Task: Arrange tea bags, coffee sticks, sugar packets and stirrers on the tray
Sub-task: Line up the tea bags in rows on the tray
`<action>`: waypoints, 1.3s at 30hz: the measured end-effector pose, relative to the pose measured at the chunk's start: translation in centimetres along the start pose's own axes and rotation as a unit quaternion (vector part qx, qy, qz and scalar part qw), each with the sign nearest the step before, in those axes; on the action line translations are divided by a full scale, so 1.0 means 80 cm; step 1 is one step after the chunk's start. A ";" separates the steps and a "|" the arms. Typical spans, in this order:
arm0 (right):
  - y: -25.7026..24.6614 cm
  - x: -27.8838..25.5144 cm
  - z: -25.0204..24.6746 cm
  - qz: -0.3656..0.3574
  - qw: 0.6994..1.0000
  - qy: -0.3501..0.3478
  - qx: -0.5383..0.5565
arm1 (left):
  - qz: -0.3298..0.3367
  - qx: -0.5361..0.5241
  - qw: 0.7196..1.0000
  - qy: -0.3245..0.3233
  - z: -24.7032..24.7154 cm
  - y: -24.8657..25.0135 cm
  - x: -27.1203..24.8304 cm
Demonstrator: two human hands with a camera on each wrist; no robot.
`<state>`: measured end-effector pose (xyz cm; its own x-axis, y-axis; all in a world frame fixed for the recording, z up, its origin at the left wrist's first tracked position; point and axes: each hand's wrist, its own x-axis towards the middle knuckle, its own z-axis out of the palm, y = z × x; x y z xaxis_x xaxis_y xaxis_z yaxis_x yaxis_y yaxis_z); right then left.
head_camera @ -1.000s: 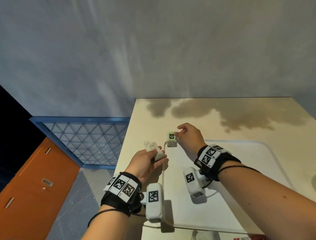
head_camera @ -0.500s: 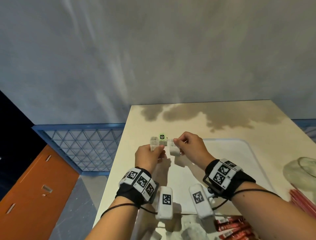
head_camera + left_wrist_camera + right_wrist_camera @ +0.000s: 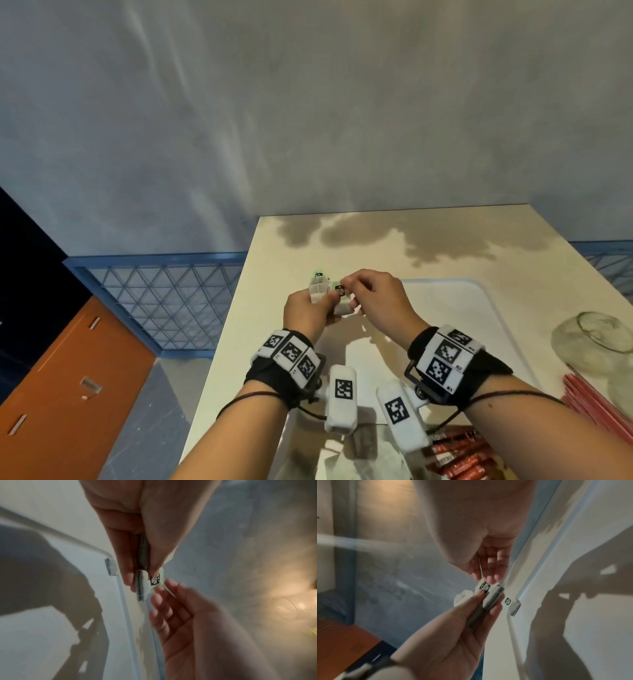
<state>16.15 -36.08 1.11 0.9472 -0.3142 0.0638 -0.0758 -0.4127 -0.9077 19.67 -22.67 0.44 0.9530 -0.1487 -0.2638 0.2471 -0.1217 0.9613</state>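
**One tea bag down, the rest still waiting**

Both hands meet above the far left corner of the white tray (image 3: 479, 329). The left hand (image 3: 308, 313) pinches a small stack of tea bags (image 3: 493, 599) between thumb and fingers, closed firmly on them. The right hand (image 3: 380, 301) has thumb and forefinger nipped on the paper tag (image 3: 340, 291) of the top bag, its other fingers loosely spread.

As I judge it, the work has barely begun: one tea bag (image 3: 511, 605) with a green label lies at the tray's corner, at about eleven o'clock from the hands. The red coffee sticks (image 3: 455, 455) sit off the tray at five o'clock, with the pink stirrers (image 3: 596, 404) and a glass jar (image 3: 599, 342) toward three o'clock.

I can make out no sugar packets. The number of bags in the stack is unclear, the wrist views are blurred, and the coffee sticks are cut off by the frame's lower edge.
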 end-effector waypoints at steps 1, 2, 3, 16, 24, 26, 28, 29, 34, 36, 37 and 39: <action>0.004 0.004 -0.003 0.007 1.000 0.010 -0.005 | -0.018 -0.020 1.000 -0.006 -0.002 0.000 0.002; 0.009 0.009 -0.005 0.022 1.000 0.012 -0.007 | -0.028 -0.033 0.999 -0.016 -0.003 0.000 0.004; 0.013 0.012 -0.006 0.043 0.999 0.002 -0.001 | -0.033 -0.040 0.998 -0.030 -0.004 0.001 0.004; 0.069 0.059 0.019 0.075 0.985 -0.076 -0.139 | -0.182 -0.171 0.968 -0.017 -0.026 -0.021 0.041; 0.069 0.107 0.039 0.085 0.986 -0.010 -0.141 | -0.115 -0.093 0.989 -0.002 -0.044 -0.023 0.062; 0.068 0.116 0.042 0.084 0.984 -0.010 -0.160 | -0.104 -0.063 0.993 -0.004 -0.052 -0.031 0.067; 0.067 0.124 0.046 0.084 0.980 -0.009 -0.180 | -0.099 -0.057 0.993 -0.007 -0.058 -0.039 0.071; 0.067 0.128 0.048 0.084 0.979 -0.007 -0.184 | -0.096 -0.056 0.994 -0.008 -0.060 -0.043 0.073; 0.065 0.136 0.055 0.098 0.980 0.003 -0.175 | -0.079 -0.040 0.996 0.003 -0.068 -0.051 0.072; 0.061 0.134 0.055 0.111 0.981 0.016 -0.159 | -0.072 -0.042 0.997 0.004 -0.068 -0.047 0.067; 0.057 0.130 0.053 0.117 0.982 0.023 -0.148 | -0.066 -0.042 0.997 0.007 -0.068 -0.045 0.065; 0.048 0.119 0.049 0.108 0.987 0.032 -0.111 | -0.048 -0.036 0.998 0.016 -0.066 -0.041 0.062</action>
<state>26.09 -37.31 -3.38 0.8806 -0.4655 -0.0889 -0.3471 -0.5058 -0.7897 24.49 -17.85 -3.60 0.9292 -0.1075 -0.3537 0.3486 -0.0637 0.9351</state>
